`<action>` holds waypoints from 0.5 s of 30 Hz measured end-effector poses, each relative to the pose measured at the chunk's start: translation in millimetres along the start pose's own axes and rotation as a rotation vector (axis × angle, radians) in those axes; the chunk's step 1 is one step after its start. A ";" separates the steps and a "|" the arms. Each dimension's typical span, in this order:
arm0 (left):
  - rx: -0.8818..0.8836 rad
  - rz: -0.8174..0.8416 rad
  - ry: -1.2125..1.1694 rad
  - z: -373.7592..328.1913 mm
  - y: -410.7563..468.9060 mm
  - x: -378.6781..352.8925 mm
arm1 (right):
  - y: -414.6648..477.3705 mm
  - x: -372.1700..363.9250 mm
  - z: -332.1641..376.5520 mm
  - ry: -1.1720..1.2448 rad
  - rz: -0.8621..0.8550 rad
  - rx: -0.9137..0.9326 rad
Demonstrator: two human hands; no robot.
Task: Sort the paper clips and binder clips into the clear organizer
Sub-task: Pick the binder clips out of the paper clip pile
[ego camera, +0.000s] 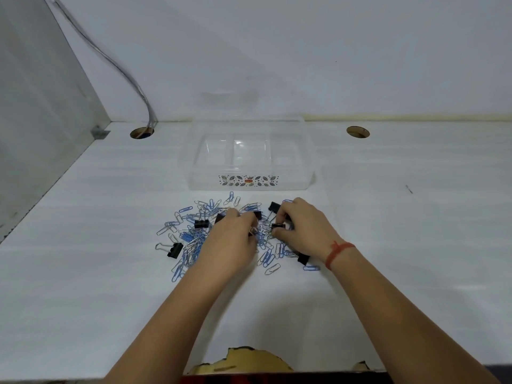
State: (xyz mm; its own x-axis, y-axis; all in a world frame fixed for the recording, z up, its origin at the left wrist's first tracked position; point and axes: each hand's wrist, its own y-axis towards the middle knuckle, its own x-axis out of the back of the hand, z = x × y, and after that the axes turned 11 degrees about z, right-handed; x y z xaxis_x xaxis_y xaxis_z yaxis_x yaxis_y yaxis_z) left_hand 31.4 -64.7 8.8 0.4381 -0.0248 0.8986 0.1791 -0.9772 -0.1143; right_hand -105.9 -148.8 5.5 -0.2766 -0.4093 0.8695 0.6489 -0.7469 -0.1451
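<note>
A: Head view, surface: white worktop [97,231], two round cable holes [141,133] [358,131], grey side panel [36,120], pale wall [304,51], cable [110,59] running down into the left hole.

B: Contents?

A: Clear organizer [246,156] at centre rear, compartments bare. Just in front, a pile of paper clips [194,245] mixed with black binder clips [174,250].

B: Hands?

A: Left hand [235,239] curled in the pile; its hold cannot be told. Right hand [302,225] pinching one small binder clip [278,226].
</note>
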 end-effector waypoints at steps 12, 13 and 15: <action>0.386 -0.005 -1.711 -15.5 -17.8 34.4 | -14.3 16.8 0.9 1.158 -0.156 -0.104; 0.374 0.017 -1.768 -16.7 -16.2 35.8 | -14.0 17.4 -0.1 1.326 -0.123 -0.104; 0.353 0.028 -1.761 -16.7 -11.3 36.7 | -12.1 18.7 -3.7 1.585 -0.076 -0.053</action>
State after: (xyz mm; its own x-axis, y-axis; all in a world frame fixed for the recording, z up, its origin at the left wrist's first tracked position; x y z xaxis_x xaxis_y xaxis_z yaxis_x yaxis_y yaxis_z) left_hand 30.7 -58.2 50.1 0.7286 0.4221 -0.5394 0.2128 -0.8881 -0.4075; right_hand -121.5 -149.4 21.8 -0.7551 -0.4548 -0.4721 0.5847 -0.7929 -0.1714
